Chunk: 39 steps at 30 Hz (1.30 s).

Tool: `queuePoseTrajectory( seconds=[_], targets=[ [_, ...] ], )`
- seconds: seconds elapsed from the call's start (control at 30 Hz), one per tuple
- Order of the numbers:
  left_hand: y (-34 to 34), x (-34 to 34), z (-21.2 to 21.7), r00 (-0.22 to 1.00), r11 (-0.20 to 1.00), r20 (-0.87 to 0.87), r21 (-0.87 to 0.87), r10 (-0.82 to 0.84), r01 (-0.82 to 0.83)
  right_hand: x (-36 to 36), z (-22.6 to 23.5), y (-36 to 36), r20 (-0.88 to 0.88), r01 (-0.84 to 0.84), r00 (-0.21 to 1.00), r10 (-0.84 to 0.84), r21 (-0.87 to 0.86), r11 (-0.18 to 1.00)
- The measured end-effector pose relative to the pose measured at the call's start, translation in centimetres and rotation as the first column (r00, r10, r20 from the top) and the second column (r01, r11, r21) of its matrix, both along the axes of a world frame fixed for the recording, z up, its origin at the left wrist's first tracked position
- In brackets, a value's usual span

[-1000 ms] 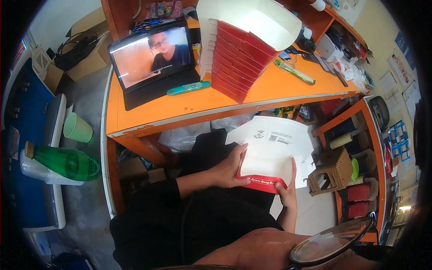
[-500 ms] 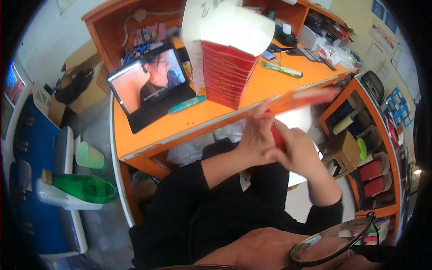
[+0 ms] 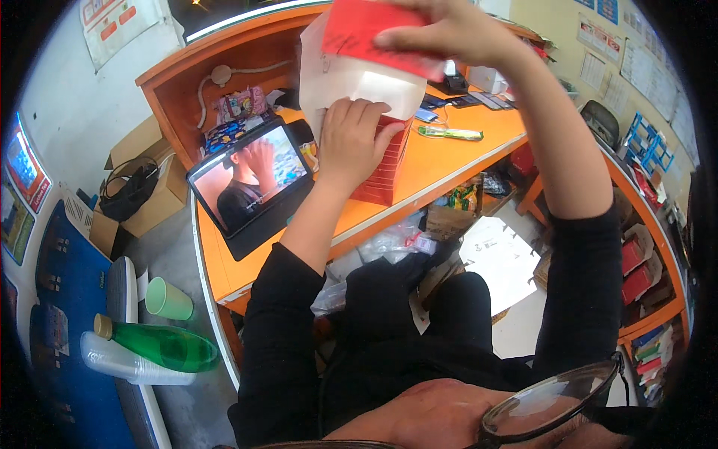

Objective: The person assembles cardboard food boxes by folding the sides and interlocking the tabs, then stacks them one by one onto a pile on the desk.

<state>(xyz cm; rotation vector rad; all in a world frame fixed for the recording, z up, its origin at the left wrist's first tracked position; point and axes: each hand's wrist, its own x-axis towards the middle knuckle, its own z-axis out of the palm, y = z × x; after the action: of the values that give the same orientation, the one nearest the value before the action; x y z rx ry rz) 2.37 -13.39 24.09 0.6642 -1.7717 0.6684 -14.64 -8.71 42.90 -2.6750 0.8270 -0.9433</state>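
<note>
Left hand [image 3: 351,142] fingers spread flat against stack of red boxes [image 3: 385,176] on orange desk [image 3: 449,161], white sheet [image 3: 359,78] just above fingertips, right hand [image 3: 441,30] fingers clamped on red box [image 3: 366,30] above stack, tablet [image 3: 250,183] left of left hand

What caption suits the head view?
Right hand lifts a red box above the red stack; left hand steadies it.

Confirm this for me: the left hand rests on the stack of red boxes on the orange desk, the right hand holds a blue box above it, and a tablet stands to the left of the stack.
One detail is off. The box in the right hand is red, not blue, as the head view shows. The rest stands: the left hand rests on the stack of red boxes on the orange desk, with the tablet to its left.
</note>
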Motion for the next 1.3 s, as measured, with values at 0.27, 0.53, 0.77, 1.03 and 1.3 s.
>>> queuePoseTrajectory(
  seconds=[0.27, 0.53, 0.77, 1.03, 1.3],
  targets=[
    [0.5, 0.4, -0.1, 0.998, 0.997, -0.010, 0.041, -0.065, 0.066, 2.4, -5.1, -5.1, -0.394, 0.066, 0.896, -0.206, -0.339, 0.938],
    [1.0, -0.1, -0.7, 0.981, 0.989, -0.146, 0.061, -0.128, 0.138, 3.7, -8.8, -4.9, -0.288, 0.149, 0.918, -0.274, -0.392, 0.908],
    [0.1, -0.5, -1.1, 0.980, 0.994, -0.168, -0.035, -0.108, 0.103, 4.0, -9.7, -2.7, -0.352, 0.263, 0.884, -0.306, -0.164, 0.951],
    [0.9, 0.1, -0.3, 0.974, 0.965, -0.098, 0.146, -0.204, 0.216, 2.1, -8.6, -8.2, -0.035, 0.496, 0.816, -0.577, -0.469, 0.731],
    [0.9, 0.2, 0.0, 0.979, 0.962, -0.100, 0.190, -0.180, 0.197, -0.8, -8.9, -15.9, -0.377, 0.514, 0.696, -0.611, -0.333, 0.791]
  ],
)
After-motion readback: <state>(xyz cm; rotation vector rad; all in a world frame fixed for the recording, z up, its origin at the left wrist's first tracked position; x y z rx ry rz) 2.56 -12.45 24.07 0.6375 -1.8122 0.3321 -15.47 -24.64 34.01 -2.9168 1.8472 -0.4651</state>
